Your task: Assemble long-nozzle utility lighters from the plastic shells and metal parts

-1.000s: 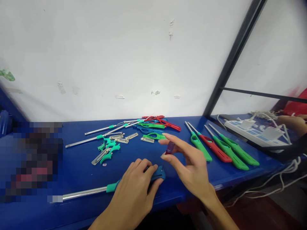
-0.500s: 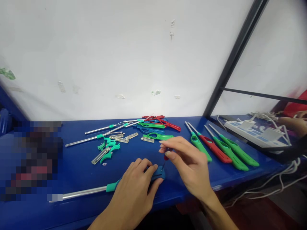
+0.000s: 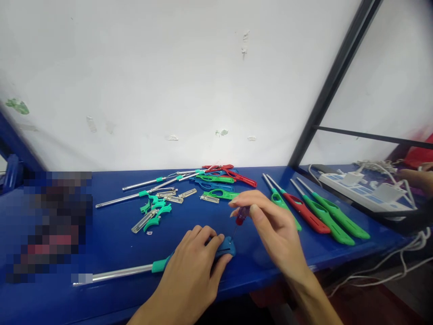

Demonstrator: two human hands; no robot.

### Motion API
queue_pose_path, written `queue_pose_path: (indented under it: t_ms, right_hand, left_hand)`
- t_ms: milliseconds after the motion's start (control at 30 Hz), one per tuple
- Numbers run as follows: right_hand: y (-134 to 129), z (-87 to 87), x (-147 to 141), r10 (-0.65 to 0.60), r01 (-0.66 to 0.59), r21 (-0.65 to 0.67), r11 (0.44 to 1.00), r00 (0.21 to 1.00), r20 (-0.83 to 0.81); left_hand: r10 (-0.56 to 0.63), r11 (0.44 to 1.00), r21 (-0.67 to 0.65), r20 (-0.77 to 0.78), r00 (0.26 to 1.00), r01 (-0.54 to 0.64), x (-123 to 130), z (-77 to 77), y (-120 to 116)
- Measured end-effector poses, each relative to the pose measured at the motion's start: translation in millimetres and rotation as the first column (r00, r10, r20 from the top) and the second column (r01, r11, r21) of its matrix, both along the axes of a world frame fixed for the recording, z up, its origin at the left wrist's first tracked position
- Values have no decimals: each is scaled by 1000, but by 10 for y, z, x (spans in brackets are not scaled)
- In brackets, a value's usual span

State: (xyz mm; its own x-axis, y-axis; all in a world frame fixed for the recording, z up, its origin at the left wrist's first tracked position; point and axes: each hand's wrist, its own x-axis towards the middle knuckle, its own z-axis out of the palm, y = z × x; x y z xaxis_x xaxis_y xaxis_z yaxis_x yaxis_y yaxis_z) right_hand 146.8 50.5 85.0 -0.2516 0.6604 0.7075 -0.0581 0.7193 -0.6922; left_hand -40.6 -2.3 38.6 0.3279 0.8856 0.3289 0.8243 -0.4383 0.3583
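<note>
My left hand [image 3: 192, 266] is closed over the blue handle of a long-necked lighter [image 3: 226, 247], pressing it to the table. The lighter's metal tube points left from a teal collar, and my palm hides the middle of its body. Between the thumb and fingers of my right hand [image 3: 270, 225] is a small screwdriver [image 3: 241, 215] with a dark red, see-through handle. It leans, and its thin tip meets the handle's end near a small hole. Whether a screw sits there is too small to tell.
Teal triggers [image 3: 158, 214] and clear fuel tanks [image 3: 143, 221] lie beyond my left hand. Behind them are loose tubes [image 3: 118, 200] and red, blue and green handle shells [image 3: 216, 186]. Several whole lighters [image 3: 304, 212] line the right, near a power strip [image 3: 365, 192]. Another person's hand [image 3: 417, 178] is far right.
My right hand has shifted its fingers on the screwdriver, and more of the red handle shows, tilted further right. My left hand keeps its hold on the lighter. The view has shifted slightly.
</note>
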Motion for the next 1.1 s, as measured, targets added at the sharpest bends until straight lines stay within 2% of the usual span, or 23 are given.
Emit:
queue_pose_path:
  t_ms: [67, 100, 267, 400, 500, 600, 733, 833, 933, 1000, 1100]
  right_hand:
    - [7, 25, 29, 87, -86, -52, 995, 996, 16]
    - [9, 36, 35, 89, -88, -54, 995, 996, 11]
    - [-20, 36, 2, -81, 78, 80, 994, 996, 41]
    - [-40, -12, -15, -78, 75, 50, 996, 995, 62]
    - [-36, -27, -19, -166, 168, 66, 984, 986, -30]
    - [-45, -1, 11, -266, 262, 116, 958, 963, 27]
    - [-81, 40, 69, -240, 232, 73, 970, 958, 155]
    - [-101, 39, 61, -262, 251, 105, 962, 958, 114]
    - [-106, 30, 35, -307, 282, 167, 945, 940, 151]
    - [-104, 22, 26, -265, 237, 160, 958, 946, 186]
    - [-97, 7, 15, -217, 199, 140, 970, 968, 126]
  left_hand:
    - [5, 1000, -3, 4, 1000, -5, 5, 5, -7]
    - [7, 1000, -6, 4, 1000, -7, 9, 11, -12]
    - [20, 1000, -12, 0, 1000, -20, 25, 33, -33]
    - [26, 1000, -8, 13, 1000, -25, 29, 23, -44]
    - [22, 1000, -10, 24, 999, -22, 32, 28, -47]
    - [19, 1000, -17, 26, 999, -18, 33, 49, -49]
    - [21, 999, -28, 18, 1000, -20, 33, 69, -52]
    - [19, 999, -31, 15, 1000, -18, 32, 62, -48]
    - [17, 1000, -24, 16, 1000, -17, 30, 42, -37]
    - [13, 1000, -18, 16, 1000, -12, 28, 26, -30]
    - [9, 1000, -11, 17, 1000, -9, 27, 13, -28]
